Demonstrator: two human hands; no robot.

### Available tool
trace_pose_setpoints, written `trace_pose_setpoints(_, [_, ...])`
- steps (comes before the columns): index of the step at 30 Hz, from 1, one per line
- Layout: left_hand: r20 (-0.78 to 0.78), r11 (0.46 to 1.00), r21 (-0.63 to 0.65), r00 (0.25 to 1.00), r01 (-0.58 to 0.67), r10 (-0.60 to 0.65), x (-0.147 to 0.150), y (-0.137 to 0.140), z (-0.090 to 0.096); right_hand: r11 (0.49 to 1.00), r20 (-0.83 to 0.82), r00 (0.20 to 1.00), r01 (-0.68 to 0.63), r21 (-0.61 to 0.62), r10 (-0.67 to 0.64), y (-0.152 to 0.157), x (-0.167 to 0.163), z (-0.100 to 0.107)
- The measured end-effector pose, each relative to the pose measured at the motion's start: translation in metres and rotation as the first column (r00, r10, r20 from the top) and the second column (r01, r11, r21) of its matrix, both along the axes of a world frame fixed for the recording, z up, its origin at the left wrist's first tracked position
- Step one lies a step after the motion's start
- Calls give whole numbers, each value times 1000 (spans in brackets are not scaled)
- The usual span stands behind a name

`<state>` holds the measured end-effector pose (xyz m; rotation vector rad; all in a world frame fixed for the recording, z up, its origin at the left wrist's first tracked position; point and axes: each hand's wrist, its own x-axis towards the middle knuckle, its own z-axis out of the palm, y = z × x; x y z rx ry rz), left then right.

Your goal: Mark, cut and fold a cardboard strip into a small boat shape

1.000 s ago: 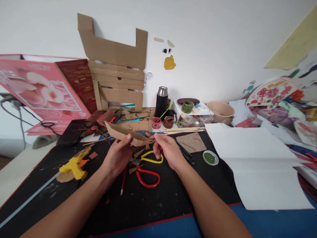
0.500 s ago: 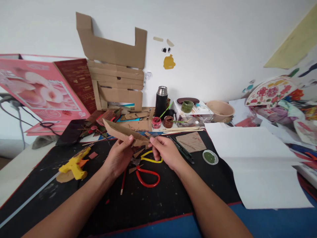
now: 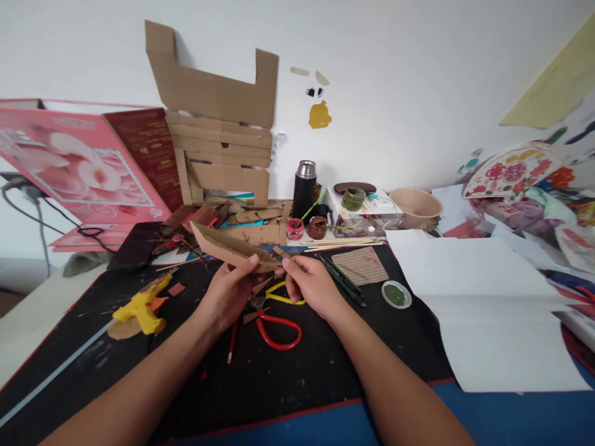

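Note:
A boat-shaped piece of folded cardboard [image 3: 218, 245] is held above the black mat, its hollow side up. My left hand [image 3: 232, 286] grips it from below and in front, the thumb on its near wall. At its right tip, the thumb and fingers of my right hand [image 3: 309, 282] pinch the cardboard's end. Under the hands lie red-handled scissors [image 3: 281, 347], a yellow-handled tool [image 3: 284, 300] and a red pencil [image 3: 232, 342]. Small cardboard scraps are scattered around them.
At left lies a yellow glue gun [image 3: 144, 305] with a long glue stick. Paint jars [image 3: 318, 227], a black thermos [image 3: 304, 192] and thin sticks [image 3: 344, 243] are behind. A green cutter [image 3: 343, 282], a lid of green paint [image 3: 396, 295] and white paper [image 3: 488, 310] are at right.
My left thumb has slid slightly right along the cardboard's near wall. My right hand stays at the tip. The whole view has shifted a little.

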<state>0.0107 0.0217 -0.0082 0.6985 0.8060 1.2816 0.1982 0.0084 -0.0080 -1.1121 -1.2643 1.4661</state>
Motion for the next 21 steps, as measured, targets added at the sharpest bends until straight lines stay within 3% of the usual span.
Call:
trace_pose_setpoints(5, [-43, 998, 58, 999, -15, 18, -1, 1, -1, 999, -36, 999, -12, -31, 11, -1, 0, 2])
trace_pose_setpoints(12, [-66, 997, 76, 997, -22, 27, 1, -1, 2, 999, 39, 999, -16, 31, 15, 0, 1, 1])
trace_pose_setpoints(16, [-24, 988, 107, 993, -111, 114, -7, 8, 6, 999, 92, 996, -23, 27, 20, -1, 1, 2])
trace_pose_setpoints(18, [17, 975, 116, 982, -191, 191, -12, 14, 9, 997, 164, 986, -19, 69, 7, -5, -1, 4])
trace_pose_setpoints(21, [65, 954, 128, 962, -270, 264, -17, 19, 11, 963, 409, 912, -79, 257, -34, -13, -6, 8])
